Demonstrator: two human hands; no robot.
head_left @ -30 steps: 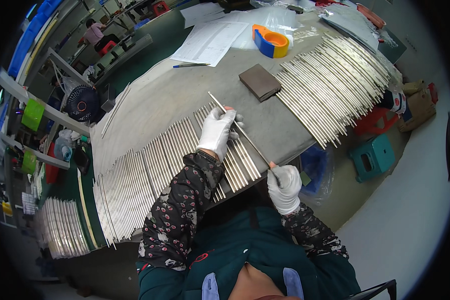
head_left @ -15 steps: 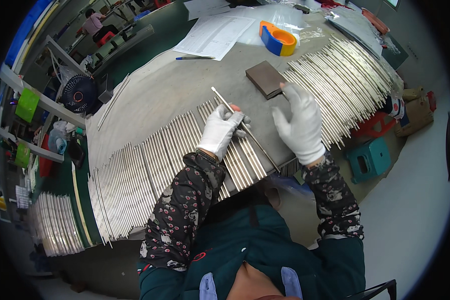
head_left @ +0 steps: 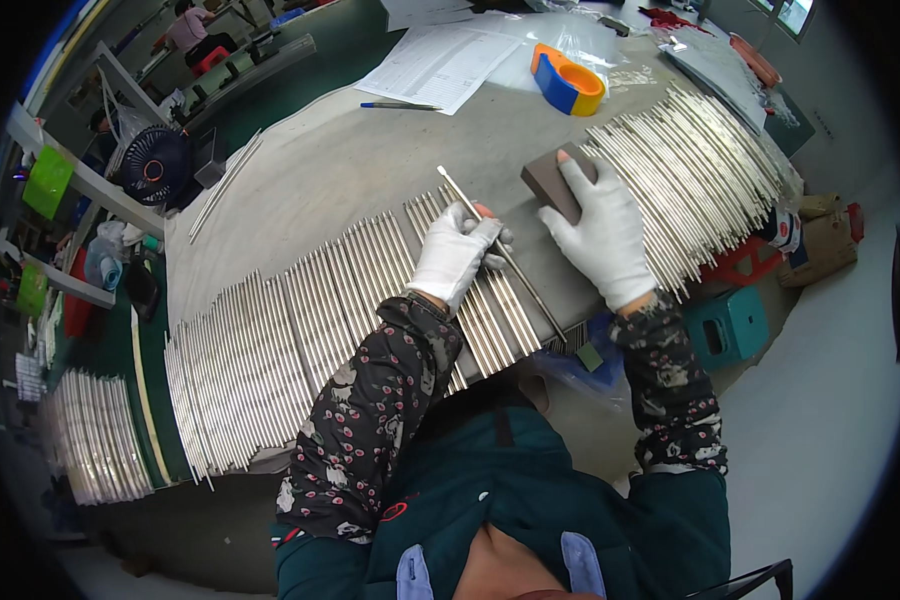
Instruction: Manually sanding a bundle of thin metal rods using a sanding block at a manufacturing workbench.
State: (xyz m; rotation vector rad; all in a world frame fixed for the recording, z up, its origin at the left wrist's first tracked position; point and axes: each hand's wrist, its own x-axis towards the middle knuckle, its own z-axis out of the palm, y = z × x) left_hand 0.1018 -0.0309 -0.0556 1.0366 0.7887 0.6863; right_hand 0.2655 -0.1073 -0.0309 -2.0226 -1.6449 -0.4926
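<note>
My right hand [head_left: 605, 232] had left the rod [head_left: 530, 290] and grasped the brown block [head_left: 547, 187] toward one o'clock — occupying both, since my left hand [head_left: 458, 252] still pinched the rod.

single head-worn fisheye, close, looking down across worktable [head_left: 300, 160]; left hand [head_left: 452, 254], right hand [head_left: 608, 236] near centre.

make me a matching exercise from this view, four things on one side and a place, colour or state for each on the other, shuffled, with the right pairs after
Column one:
1. left hand
2. right hand
3. blue pen
4. plastic stool

Column two:
A. teal
B. holding one metal rod
C. at the printed sheet's near edge
D. on the brown block

Right pairs: 1-B, 2-D, 3-C, 4-A
</note>
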